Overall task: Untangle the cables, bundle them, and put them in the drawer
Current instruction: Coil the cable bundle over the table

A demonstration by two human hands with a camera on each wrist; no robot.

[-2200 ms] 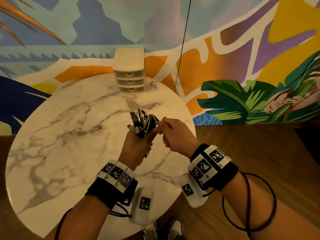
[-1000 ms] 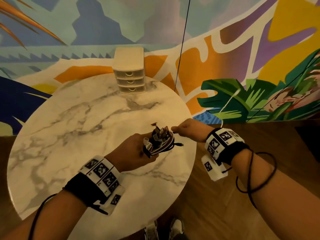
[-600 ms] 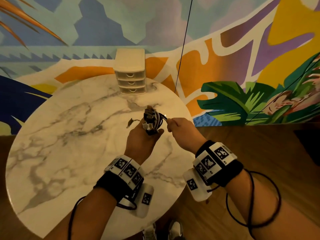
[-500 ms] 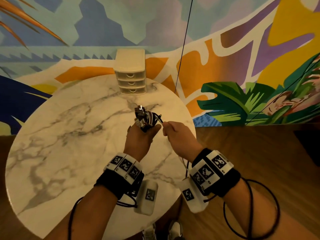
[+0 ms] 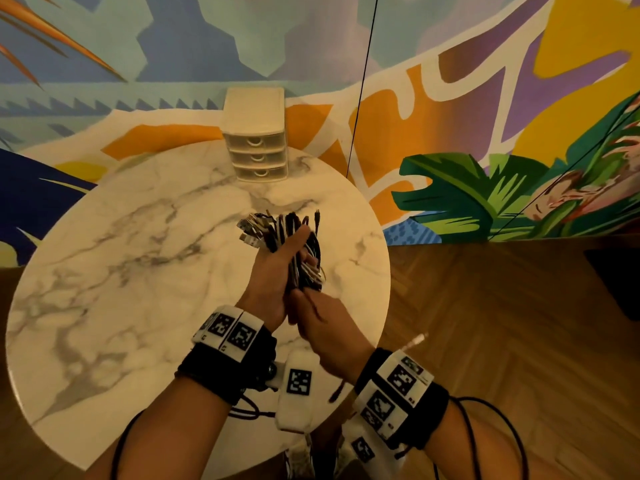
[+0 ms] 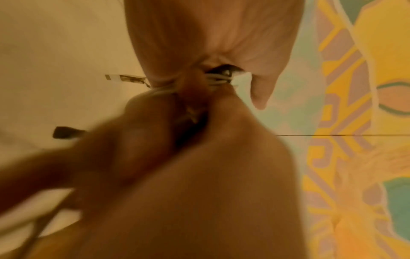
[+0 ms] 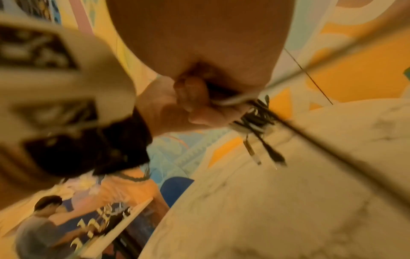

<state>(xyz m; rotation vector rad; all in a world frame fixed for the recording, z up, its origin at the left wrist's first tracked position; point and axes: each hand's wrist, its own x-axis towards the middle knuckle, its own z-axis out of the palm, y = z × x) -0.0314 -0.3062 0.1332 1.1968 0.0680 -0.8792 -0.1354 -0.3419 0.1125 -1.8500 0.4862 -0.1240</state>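
Both forearms are bare. Each wrist wears a wide black band (image 5: 221, 372) topped with white blocks printed with black square-code markers (image 5: 230, 332). A white camera pod (image 5: 296, 389) bearing one more marker hangs under the left wrist, another under the right wrist (image 5: 363, 448). Thin black cables (image 5: 498, 441) loop along both forearms.

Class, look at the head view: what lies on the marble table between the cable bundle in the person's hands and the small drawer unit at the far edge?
Nothing: in the head view, bare marble table separates the cable bundle, gripped by the left hand, from the drawer unit.
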